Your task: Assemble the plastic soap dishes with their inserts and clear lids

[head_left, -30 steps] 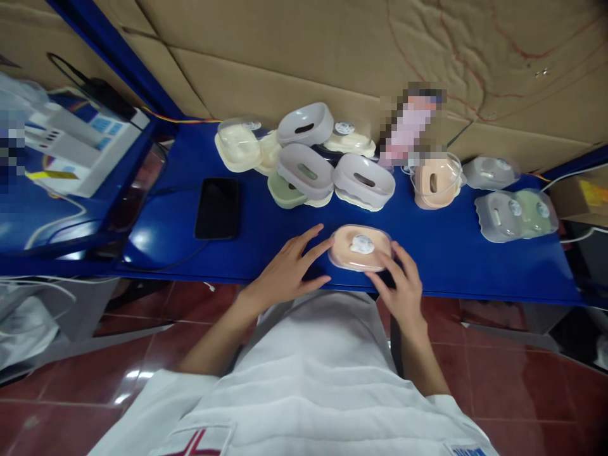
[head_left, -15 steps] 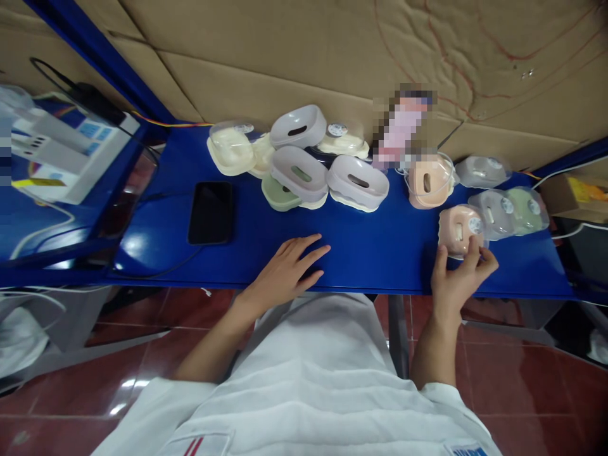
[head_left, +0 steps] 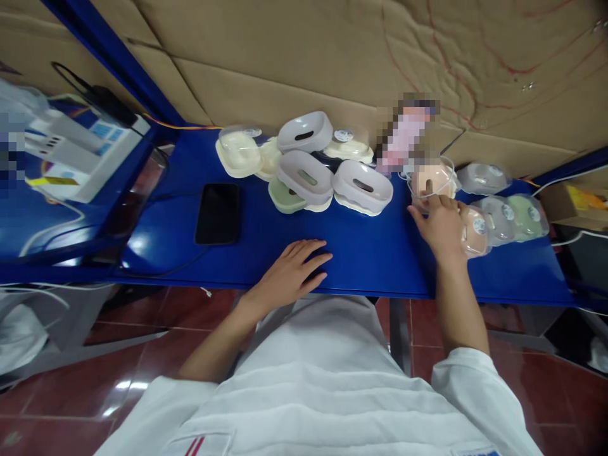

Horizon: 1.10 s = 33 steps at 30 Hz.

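Observation:
My left hand (head_left: 295, 271) lies on the blue table near its front edge, fingers spread, holding nothing. At the right, my right hand (head_left: 439, 227) reaches to the front of a peach soap dish (head_left: 430, 174) with a clear cover. Its fingertips meet the dish's front edge and the thumb stands apart at the left; no firm hold shows. Beside this wrist sits another peach soap dish (head_left: 476, 231) with a clear lid and round sticker, partly covered by the hand. A grey soap dish (head_left: 496, 218) and a green soap dish (head_left: 526, 216), both lidded, stand farther right.
Lavender-grey soap dish trays (head_left: 304, 177) lie piled with cream and green ones at the table's back middle. A black phone (head_left: 217, 213) with a cable rests to the left. Behind the table (head_left: 361, 253) rises a cardboard wall (head_left: 285, 76). Another lidded grey dish (head_left: 482, 178) stands back right.
My right hand has left the front peach soap dish and moved left and back to the rear peach one. My left hand stays in place. The view has shifted slightly.

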{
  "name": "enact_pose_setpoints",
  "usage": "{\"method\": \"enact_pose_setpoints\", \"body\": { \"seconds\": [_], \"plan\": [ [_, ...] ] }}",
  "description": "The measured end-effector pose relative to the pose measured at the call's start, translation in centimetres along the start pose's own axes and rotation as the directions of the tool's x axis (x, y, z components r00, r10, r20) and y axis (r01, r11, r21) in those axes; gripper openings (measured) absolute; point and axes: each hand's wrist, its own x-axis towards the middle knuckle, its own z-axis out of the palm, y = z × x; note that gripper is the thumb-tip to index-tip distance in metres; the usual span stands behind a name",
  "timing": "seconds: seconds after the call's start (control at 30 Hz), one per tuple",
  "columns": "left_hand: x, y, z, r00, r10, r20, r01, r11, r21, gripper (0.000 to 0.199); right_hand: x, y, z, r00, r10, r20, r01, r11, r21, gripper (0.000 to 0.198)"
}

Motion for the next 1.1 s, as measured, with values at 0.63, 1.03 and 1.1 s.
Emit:
{"method": "enact_pose_setpoints", "body": {
  "seconds": [0.63, 1.03, 1.1],
  "plan": [
    [1.4, -2.2, -2.3, 0.868, -0.245, -0.432, 0.324, 0.939, 0.118, 0.048, -9.1, -3.5, -0.6, 0.979, -0.119, -0.166, 0.161, 0.949, 0.272, 0.039],
    [4.6, -13.0, -10.4, 0.826, -0.485, -0.285, 0.561, 0.755, 0.341, 0.049, -11.8, -4.0, 1.7, 0.937, 0.029, -0.349, 0.072, 0.959, 0.274, 0.040],
    [5.4, -14.4, -10.8, 0.815, -0.530, -0.234, 0.579, 0.729, 0.364, 0.047, -11.8, -3.8, 1.0, 0.912, 0.129, -0.389, 0.035, 0.921, 0.387, 0.043]
  ]
}}
